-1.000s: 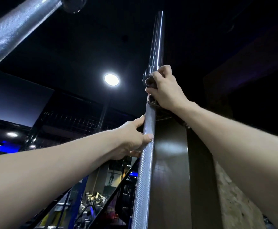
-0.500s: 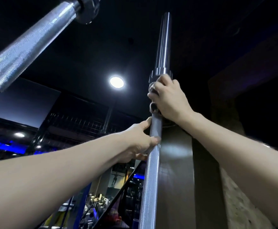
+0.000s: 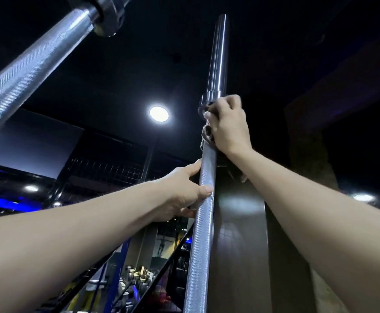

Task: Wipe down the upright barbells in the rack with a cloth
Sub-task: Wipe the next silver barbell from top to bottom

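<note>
The barbell [image 3: 201, 224] stands upright in the middle of the view, its knurled shaft rising from the bottom edge to a collar, with the smooth sleeve [image 3: 217, 55] above that pointing at the dark ceiling. The cloth [image 3: 207, 134] is bunched against the shaft just under the collar, only a brownish fold of it showing. The right hand [image 3: 227, 125] is curled round the shaft there and grips the cloth against it, knuckles touching the collar. Lower down, the left hand [image 3: 184, 190] holds the bare shaft, thumb across the front and fingers wrapped behind. Just to the right of the shaft, and close behind it, stands a dark glossy pillar [image 3: 241, 233]; the right forearm crosses in front of its top. A second barbell [image 3: 26, 73] leans across the upper left corner, well apart from the first, its collar at the top edge. That makes two barbells, two hands and one cloth. One round ceiling lamp [image 3: 159, 114] shines between the two bars, and smaller lights glow at the far left and far right. Below the left arm, blurred gym gear sits on distant racks.
</note>
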The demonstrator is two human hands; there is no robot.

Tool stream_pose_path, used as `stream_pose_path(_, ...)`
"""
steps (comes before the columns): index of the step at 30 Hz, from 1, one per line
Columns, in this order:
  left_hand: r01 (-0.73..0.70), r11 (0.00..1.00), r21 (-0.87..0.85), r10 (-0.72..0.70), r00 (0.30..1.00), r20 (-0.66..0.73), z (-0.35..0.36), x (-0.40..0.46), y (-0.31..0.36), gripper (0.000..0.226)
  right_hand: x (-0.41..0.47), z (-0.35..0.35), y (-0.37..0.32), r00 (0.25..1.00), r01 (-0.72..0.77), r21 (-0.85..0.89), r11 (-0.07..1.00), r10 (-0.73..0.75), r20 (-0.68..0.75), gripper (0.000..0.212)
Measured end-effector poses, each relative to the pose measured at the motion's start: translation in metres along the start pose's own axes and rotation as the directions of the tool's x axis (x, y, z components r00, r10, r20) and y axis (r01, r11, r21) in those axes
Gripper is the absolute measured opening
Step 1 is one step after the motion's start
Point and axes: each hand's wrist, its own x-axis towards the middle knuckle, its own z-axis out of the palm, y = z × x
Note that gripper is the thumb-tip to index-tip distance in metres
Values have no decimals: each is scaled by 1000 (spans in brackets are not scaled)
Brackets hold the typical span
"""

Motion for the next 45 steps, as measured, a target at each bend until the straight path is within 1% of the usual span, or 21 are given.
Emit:
stream_pose_path(3, -6, 1000, 4, 6, 1000, -9, -1, 0, -2, 61, -1, 2, 3, 938, -327, 238, 914, 345, -35, 18)
stream_pose_path(5, -2, 1000, 8, 2, 1000, -16, -1, -1, -1, 61, -1, 2, 0, 890, -431, 291, 854, 455, -19, 16)
stream_pose_path(6, -1, 1000, 15, 2, 1000, -17, -1, -1, -1, 62, -3, 3, -3, 923, -361, 228, 904, 382, -51, 15)
stream_pose_path(8, 0, 1000, 19, 0, 1000, -19, -2, 0, -1, 66, -6, 5, -10, 997, 4, -86, 996, -10, -71, 17)
stream_pose_path(9, 0, 1000, 19, 0, 1000, -23, -2, -1, -1, 67, -5, 5, -12, 985, 168, -223, 960, -170, 13, 18)
stream_pose_path(10, -1, 1000, 17, 1, 1000, -29, -1, 0, -2, 67, -3, 4, -12, 963, 268, -289, 919, -251, 96, 19)
stream_pose_path(12, -3, 1000, 16, 3, 999, -35, 0, -1, -1, 67, 2, 3, -9, 972, 226, -256, 940, -200, 125, 20)
stream_pose_path(14, -4, 1000, 13, 4, 999, -32, -1, -1, -2, 68, 3, 4, -3, 1000, 26, -82, 996, -25, 10, 21)
stream_pose_path(17, -4, 1000, 5, 4, 1000, -12, -2, -1, -1, 67, 4, 9, 4, 948, -305, 186, 934, 316, -28, 22)
stream_pose_path(18, -1, 1000, 4, 1, 1000, -5, -3, -1, -2, 66, 3, 9, 3, 950, -304, 145, 941, 311, -23, 24)
stream_pose_path(19, 1, 1000, 3, -1, 1000, -3, -3, -1, -2, 65, 1, 7, 0, 972, -232, 72, 970, 234, -15, 26)
stream_pose_path(21, 1, 1000, 0, -1, 1000, 1, -4, 0, -3, 61, -13, 0, -7, 999, -7, -35, 999, 9, 51, 25)
stream_pose_path(23, -6, 1000, -2, 6, 1000, 12, -5, -1, -3, 50, -39, -7, -9, 965, 228, -117, 967, -209, 156, 24)
stream_pose_path(25, -14, 1000, -17, 14, 1000, 8, -6, -2, -5, 46, -58, -12, -5, 912, 370, -130, 920, -334, 236, 24)
stream_pose_path(27, -18, 1000, -25, 17, 1000, -16, -4, -1, -6, 50, -47, -14, -3, 903, 385, -163, 908, -335, 268, 26)
stream_pose_path(31, -11, 999, -49, 10, 999, -34, -3, -1, -8, 57, 13, 0, -4, 946, 277, -373, 885, -183, 268, 29)
stream_pose_path(35, -8, 999, -36, 7, 1000, -27, -6, -2, -8, 57, -7, 4, -7, 969, 214, -298, 930, -164, 185, 27)
stream_pose_path(39, -2, 1000, -29, 1, 999, -43, -6, -3, -8, 35, -50, -4, -10, 913, 366, -228, 902, -300, 277, 27)
stream_pose_path(41, -2, 1000, -30, 1, 999, -50, -3, -3, -7, 38, -40, -10, -7, 897, 396, -246, 885, -316, 309, 27)
stream_pose_path(43, 11, 999, -47, -13, 999, -53, 0, -2, -7, 48, -14, -6, -5, 909, 374, -335, 865, -269, 319, 28)
stream_pose_path(45, 19, 999, -47, -21, 999, -44, 2, -1, -6, 51, 9, -1, -2, 941, 269, -387, 882, -154, 303, 29)
